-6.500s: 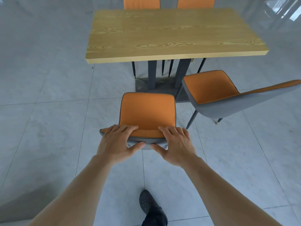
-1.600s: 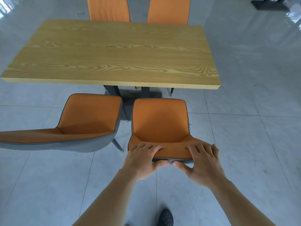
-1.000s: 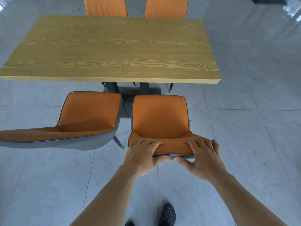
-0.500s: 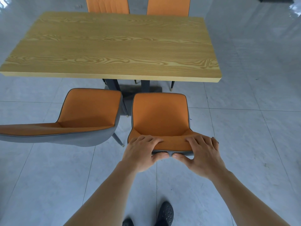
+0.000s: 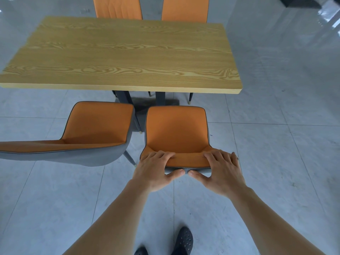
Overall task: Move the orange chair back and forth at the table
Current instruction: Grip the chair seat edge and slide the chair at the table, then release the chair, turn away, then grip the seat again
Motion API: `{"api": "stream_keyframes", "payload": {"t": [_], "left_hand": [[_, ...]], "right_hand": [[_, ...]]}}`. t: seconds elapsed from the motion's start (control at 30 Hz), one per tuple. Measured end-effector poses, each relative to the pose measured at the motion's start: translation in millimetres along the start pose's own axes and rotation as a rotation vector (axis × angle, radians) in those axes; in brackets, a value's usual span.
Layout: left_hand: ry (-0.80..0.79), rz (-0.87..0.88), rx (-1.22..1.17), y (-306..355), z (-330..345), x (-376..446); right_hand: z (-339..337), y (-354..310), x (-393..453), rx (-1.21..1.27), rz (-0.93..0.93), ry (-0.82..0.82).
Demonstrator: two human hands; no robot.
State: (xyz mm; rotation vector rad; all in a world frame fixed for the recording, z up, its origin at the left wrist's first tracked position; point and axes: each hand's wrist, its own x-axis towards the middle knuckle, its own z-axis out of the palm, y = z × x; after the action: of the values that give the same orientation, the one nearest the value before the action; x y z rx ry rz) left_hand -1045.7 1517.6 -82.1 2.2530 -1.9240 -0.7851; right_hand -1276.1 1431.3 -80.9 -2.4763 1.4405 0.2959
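Observation:
An orange chair (image 5: 176, 129) with a grey shell stands on the floor in front of me, its seat facing the wooden table (image 5: 125, 52). Both hands grip the top of its backrest. My left hand (image 5: 156, 172) wraps the left part of the rim, fingers over the orange side and thumb on the grey back. My right hand (image 5: 220, 172) holds the right part the same way. The front of the seat lies a short way short of the table's near edge.
A second orange chair (image 5: 86, 137) stands close on the left, turned sideways. Two more orange chairs (image 5: 117, 8) stand at the table's far side. The dark table base (image 5: 147, 102) is under the table. My dark shoes (image 5: 182, 242) show on the grey tiled floor.
Over the last second the chair has slid a little forward toward the table, and my feet have stepped up behind it. Both hands keep the same hold.

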Motion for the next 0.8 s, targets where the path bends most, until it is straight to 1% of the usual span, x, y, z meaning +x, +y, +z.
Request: {"api": "stream_keyframes", "payload": {"t": [0.23, 0.57, 0.8], "left_hand": [[0.05, -0.016, 0.048, -7, -24, -24], [0.165, 0.046, 0.126, 5, -90, -70], [0.175, 0.085, 0.12, 27, -114, -90]], "right_hand": [[-23, -24, -18, 0.01, -0.001, -0.019], [-90, -64, -63, 0.034, 0.034, 0.04], [-120, -64, -98, 0.076, 0.064, 0.072]]}}
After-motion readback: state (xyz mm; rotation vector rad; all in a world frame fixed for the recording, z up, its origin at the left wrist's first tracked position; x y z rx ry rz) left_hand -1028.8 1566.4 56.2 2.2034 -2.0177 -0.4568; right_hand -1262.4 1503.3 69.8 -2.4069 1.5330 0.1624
